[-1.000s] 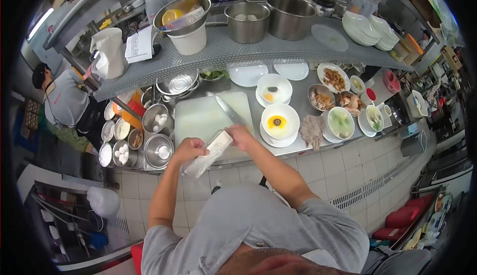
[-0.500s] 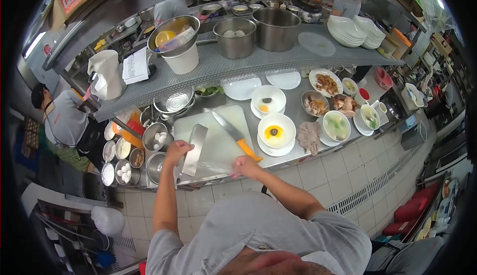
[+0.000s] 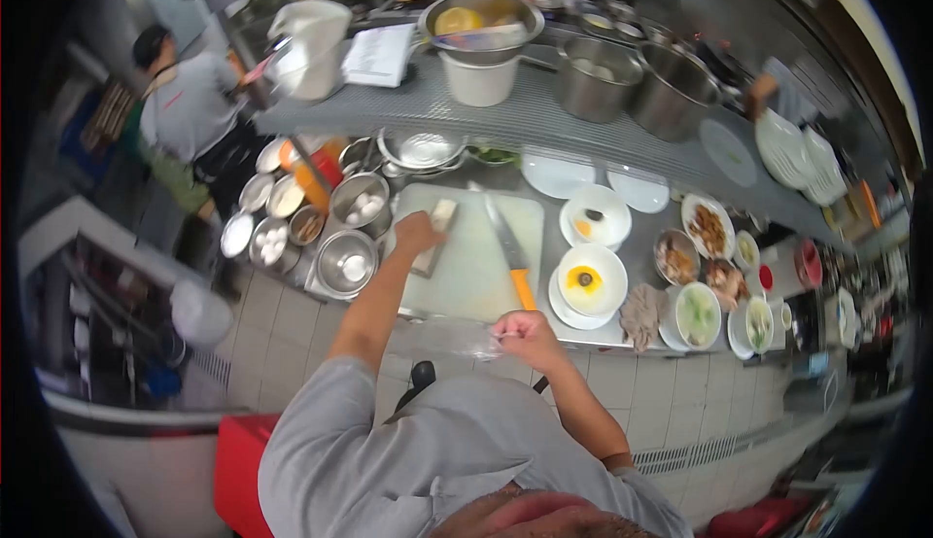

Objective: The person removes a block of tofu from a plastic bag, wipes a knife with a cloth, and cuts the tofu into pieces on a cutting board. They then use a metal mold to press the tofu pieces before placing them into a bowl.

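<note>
On the left part of the white cutting board (image 3: 462, 280) lies a narrow, pale rectangular block (image 3: 442, 215) with silvery-grey sides. My left hand (image 3: 418, 234) is closed on it from the left, covering its middle. In front of the board's near edge, my right hand (image 3: 528, 337) pinches the end of a clear plastic bag (image 3: 442, 337), which stretches out to the left. A knife (image 3: 505, 234) rests on the right side of the board, its orange handle toward me.
White bowls with egg yolk (image 3: 590, 285) and bowls of soup (image 3: 697, 317) stand to the right, beside a crumpled cloth (image 3: 642, 318). At left are metal bowls (image 3: 347, 264) and bowls of eggs (image 3: 273, 245). A steel shelf (image 3: 389, 110) with pots overhangs the back. A person (image 3: 199, 115) stands at left.
My left hand has set the block down on the board, farther from me; before, it was held tilted above the board. My right hand keeps the plastic bag. The view has turned left.
</note>
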Demonstrator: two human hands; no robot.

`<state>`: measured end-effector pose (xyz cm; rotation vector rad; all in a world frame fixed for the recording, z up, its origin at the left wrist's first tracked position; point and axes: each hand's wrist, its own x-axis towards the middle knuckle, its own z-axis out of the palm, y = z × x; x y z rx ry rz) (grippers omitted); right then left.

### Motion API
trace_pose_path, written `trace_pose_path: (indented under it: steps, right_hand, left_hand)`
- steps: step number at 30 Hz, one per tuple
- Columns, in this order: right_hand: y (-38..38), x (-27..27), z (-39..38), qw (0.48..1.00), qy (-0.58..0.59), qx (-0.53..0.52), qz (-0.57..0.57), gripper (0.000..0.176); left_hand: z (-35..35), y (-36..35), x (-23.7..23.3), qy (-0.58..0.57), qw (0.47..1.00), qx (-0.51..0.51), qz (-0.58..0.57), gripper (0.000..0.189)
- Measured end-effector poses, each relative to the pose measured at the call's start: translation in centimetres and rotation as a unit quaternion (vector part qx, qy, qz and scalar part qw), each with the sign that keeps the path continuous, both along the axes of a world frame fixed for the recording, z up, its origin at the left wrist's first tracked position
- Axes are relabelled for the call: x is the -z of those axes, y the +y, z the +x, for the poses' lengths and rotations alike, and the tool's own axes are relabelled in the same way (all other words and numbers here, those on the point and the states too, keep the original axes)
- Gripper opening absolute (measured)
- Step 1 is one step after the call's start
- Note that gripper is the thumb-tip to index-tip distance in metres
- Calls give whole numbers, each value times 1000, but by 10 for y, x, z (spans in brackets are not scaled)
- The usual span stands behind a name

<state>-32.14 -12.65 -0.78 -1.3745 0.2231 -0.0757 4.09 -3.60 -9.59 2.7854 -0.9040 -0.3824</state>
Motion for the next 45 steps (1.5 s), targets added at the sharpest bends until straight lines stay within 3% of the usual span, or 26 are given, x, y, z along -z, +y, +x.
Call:
trace_pose_path:
  steps: [1, 4, 5, 6, 8, 13, 14, 16, 17, 19, 22, 23, 24, 25, 26, 28, 29, 30, 33, 39, 40, 42, 43, 44, 45]
  right_hand:
    - [-3, -6, 1, 1000, -17, 15, -14, 27]
    - [-10, -18, 4, 999, -49, 6, 10, 27]
    - [-12, -14, 9, 997, -63, 0, 46, 27]
    - [-11, -8, 15, 994, -75, -9, 85, 27]
    - [0, -10, 31, 984, -94, -24, 149, 25]
    - [71, -20, 91, 977, -99, -148, 118, 25]
    - [92, -26, 101, 977, -99, -167, 92, 25]
    - [131, -24, 118, 974, -126, -186, 19, 23]
    - [148, -23, 129, 970, -154, -172, -74, 20]
    - [190, -18, 149, 934, -210, -139, -253, 15]
    - [278, 12, 189, 984, -89, -149, -50, 16]
    - [295, 28, 209, 969, 83, -233, -26, 29]
    - [324, 21, 221, 943, 139, -256, 158, 31]
    - [352, 10, 232, 882, 190, -267, 338, 33]
    - [373, 4, 245, 854, 219, -293, 370, 34]
    - [411, -6, 273, 789, 271, -344, 432, 36]
    - [428, -7, 288, 825, 238, -335, 388, 36]
    - [444, -11, 303, 858, 205, -323, 342, 36]
    - [484, -15, 346, 930, 132, -248, 237, 29]
    - [562, 12, 436, 975, 43, -134, 173, 13]
    - [571, 18, 449, 979, 52, -163, 111, 22]
    - [583, 27, 482, 971, -80, -221, -41, 35]
    - [588, 26, 501, 951, -143, -248, -118, 42]
    - [589, 23, 520, 914, -235, -261, -205, 61]
    - [598, 16, 532, 924, -207, -276, -168, 64]
  left_hand:
    - [-2, 2, -1, -32, 999, 10, 3, 80]
    - [-33, 29, -26, -33, 989, -15, -141, 81]
    - [-50, 46, -35, 147, 961, 7, -234, 78]
    - [-74, 68, -43, 318, 890, 26, -325, 77]
    - [-145, 108, -91, 539, 718, 89, -432, 68]
    - [-206, 182, -84, 475, 806, 33, -351, 56]
    - [-197, 202, -62, 464, 843, -10, -273, 49]
    - [-187, 248, -62, 479, 706, -101, -512, 41]
    - [-178, 272, -61, 472, 614, -141, -617, 38]
    - [-169, 326, -90, 433, 573, -141, -682, 34]
    - [-139, 408, -94, 399, 531, -137, -735, 32]
    - [-133, 432, -89, 394, 518, -138, -746, 32]
    - [-128, 453, -84, 364, 541, -170, -739, 33]
    - [-121, 472, -81, 333, 565, -200, -728, 34]
    - [-112, 491, -82, 300, 590, -229, -714, 35]
    - [-106, 527, -99, 130, 798, -199, -553, 40]
    - [-103, 543, -105, 41, 874, -175, -451, 42]
    - [-95, 555, -107, -74, 902, -117, -410, 51]
    - [-73, 587, -120, -57, 881, -73, -465, 57]
    - [32, 623, -83, 90, 842, -288, -448, 43]
    - [57, 634, -82, 156, 803, -316, -481, 35]
    - [105, 673, -57, 192, 748, -307, -556, 32]
    - [129, 688, -56, 210, 716, -305, -592, 31]
    - [153, 702, -56, 203, 708, -309, -602, 31]
    - [170, 715, -66, 200, 697, -319, -610, 31]
